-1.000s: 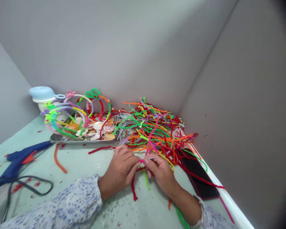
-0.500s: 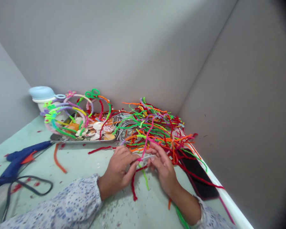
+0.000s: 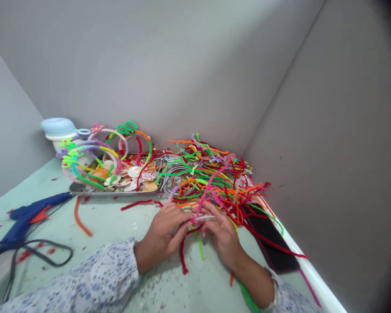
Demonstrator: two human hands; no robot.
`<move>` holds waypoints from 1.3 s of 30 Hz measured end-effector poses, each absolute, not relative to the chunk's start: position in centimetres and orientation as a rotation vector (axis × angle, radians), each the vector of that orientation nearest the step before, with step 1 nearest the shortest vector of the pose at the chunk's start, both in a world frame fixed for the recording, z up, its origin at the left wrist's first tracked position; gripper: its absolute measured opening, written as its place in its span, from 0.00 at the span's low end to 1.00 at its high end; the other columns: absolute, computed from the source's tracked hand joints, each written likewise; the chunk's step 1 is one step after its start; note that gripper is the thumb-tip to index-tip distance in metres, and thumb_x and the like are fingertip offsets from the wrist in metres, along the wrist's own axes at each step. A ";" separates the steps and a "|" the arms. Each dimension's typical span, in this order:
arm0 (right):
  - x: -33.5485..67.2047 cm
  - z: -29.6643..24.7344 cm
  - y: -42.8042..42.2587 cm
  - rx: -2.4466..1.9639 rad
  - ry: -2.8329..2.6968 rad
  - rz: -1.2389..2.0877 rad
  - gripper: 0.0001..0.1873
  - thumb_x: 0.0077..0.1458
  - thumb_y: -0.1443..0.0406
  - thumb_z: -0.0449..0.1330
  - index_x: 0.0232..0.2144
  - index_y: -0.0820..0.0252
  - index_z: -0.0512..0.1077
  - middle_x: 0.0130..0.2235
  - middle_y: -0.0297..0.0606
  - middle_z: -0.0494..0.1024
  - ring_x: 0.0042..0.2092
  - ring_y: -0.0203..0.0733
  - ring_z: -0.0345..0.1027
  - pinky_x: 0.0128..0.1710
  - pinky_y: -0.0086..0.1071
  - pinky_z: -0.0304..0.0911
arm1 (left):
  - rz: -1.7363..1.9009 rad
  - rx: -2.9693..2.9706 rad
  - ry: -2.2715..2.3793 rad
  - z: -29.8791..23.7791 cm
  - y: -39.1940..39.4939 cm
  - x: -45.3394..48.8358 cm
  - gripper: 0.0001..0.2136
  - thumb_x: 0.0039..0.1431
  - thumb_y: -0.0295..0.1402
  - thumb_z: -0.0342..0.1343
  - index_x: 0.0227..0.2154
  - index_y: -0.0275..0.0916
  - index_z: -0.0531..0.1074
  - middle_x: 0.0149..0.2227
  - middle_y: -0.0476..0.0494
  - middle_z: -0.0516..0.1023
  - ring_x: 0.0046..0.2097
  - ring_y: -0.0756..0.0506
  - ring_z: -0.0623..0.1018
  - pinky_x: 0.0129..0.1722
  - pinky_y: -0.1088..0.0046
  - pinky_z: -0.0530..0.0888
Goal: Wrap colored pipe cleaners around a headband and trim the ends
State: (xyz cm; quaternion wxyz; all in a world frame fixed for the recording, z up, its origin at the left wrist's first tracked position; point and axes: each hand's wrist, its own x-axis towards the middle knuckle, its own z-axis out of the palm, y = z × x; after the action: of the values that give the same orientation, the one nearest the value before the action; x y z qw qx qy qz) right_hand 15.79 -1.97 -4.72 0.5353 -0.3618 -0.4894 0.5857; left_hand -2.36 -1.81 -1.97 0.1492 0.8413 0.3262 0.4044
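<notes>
My left hand (image 3: 163,232) and my right hand (image 3: 222,232) meet at the table's middle, fingers pinched on a thin white headband (image 3: 204,218) between them. A pink pipe cleaner (image 3: 211,184) starts at the band where my left fingertips pinch it and rises over my right hand toward the pile. A heap of many-coloured pipe cleaners (image 3: 215,174) lies just beyond my hands. Short red (image 3: 182,256) and green (image 3: 199,246) pieces lie under my hands.
A metal tray (image 3: 114,190) with shells and pipe-cleaner-wrapped headbands (image 3: 97,152) stands at the back left, beside a blue-lidded pot (image 3: 59,130). A blue glue gun (image 3: 26,217) with its black cord lies at the left. A black phone (image 3: 270,239) lies by the right wall.
The pink pipe cleaner has swung to the right over my right hand. My right hand's fingers have shifted along the band; both hands stay in the same place.
</notes>
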 end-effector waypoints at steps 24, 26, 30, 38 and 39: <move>15.6 -4.9 -3.3 -1.022 -1.610 0.909 0.10 0.55 0.63 0.61 0.40 0.56 0.69 0.36 0.37 0.75 0.38 0.41 0.71 0.39 0.33 0.67 | 1.244 2.320 1.015 -2.6 -1.7 -2.3 0.07 0.61 0.28 0.51 0.39 0.39 0.73 0.34 0.44 0.79 0.36 0.47 0.75 0.40 0.68 0.71; 15.6 -4.9 -3.1 -1.038 -1.663 0.835 0.06 0.55 0.63 0.61 0.36 0.56 0.71 0.35 0.37 0.76 0.39 0.42 0.71 0.42 0.35 0.66 | 1.219 2.325 0.996 -2.7 -1.7 -2.3 0.07 0.61 0.28 0.51 0.39 0.39 0.73 0.33 0.45 0.79 0.35 0.47 0.75 0.39 0.69 0.70; 15.7 -4.8 -3.0 -1.074 -1.689 0.740 0.04 0.56 0.63 0.60 0.33 0.57 0.71 0.33 0.36 0.76 0.36 0.41 0.71 0.40 0.34 0.65 | 1.216 2.332 0.977 -2.7 -1.7 -2.3 0.06 0.61 0.27 0.52 0.38 0.38 0.73 0.33 0.45 0.79 0.35 0.47 0.75 0.38 0.70 0.70; 15.6 -4.6 -3.2 -1.094 -1.772 0.567 0.03 0.57 0.64 0.59 0.31 0.56 0.72 0.31 0.35 0.76 0.35 0.41 0.70 0.38 0.34 0.64 | 1.202 2.355 1.007 -2.7 -1.8 -2.3 0.06 0.61 0.28 0.52 0.37 0.38 0.73 0.32 0.45 0.78 0.34 0.47 0.74 0.37 0.70 0.69; 15.6 -4.5 -3.2 -1.091 -1.787 0.549 0.03 0.57 0.65 0.59 0.31 0.56 0.72 0.30 0.35 0.76 0.34 0.41 0.70 0.37 0.34 0.64 | 1.200 2.356 1.012 -2.8 -1.8 -2.3 0.06 0.60 0.28 0.52 0.37 0.38 0.73 0.32 0.45 0.78 0.34 0.47 0.74 0.38 0.70 0.69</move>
State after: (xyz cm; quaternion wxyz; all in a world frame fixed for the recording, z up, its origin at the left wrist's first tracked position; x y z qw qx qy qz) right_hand 15.62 -3.22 -4.54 0.4692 -0.4451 -0.7291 0.2241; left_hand -2.33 -1.83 -2.82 0.1549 0.8221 0.3531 0.4188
